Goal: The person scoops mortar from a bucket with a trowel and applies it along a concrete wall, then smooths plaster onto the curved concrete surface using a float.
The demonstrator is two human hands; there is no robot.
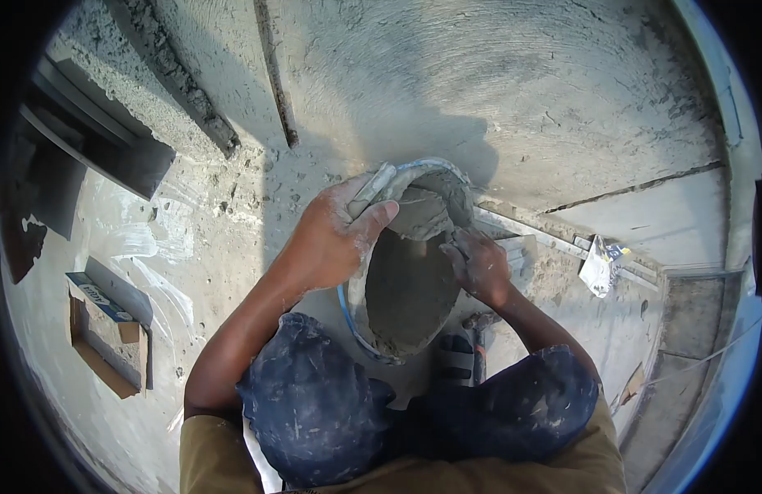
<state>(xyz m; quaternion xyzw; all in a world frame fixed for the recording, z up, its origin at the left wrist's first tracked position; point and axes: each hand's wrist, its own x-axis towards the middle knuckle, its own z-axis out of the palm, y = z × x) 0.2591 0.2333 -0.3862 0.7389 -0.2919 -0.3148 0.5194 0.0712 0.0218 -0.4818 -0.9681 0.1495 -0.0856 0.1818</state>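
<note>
Rough grey cement floor filled the lower view, dusty and streaked with pale smears; behind it rose a plastered wall marked with curved trowel sweeps. At the left lay an open cardboard box, rectangular, brown inside. A crumpled wrapper lay at the right. Between the person's knees sat a round mortar pan, blue-rimmed, tilted up, coated with wet grey mortar. The left hand gripped the pan's upper rim, fingers closed over it. The right hand, cement-caked, was curled inside the pan against the mortar; whether it held anything could not be told.
</note>
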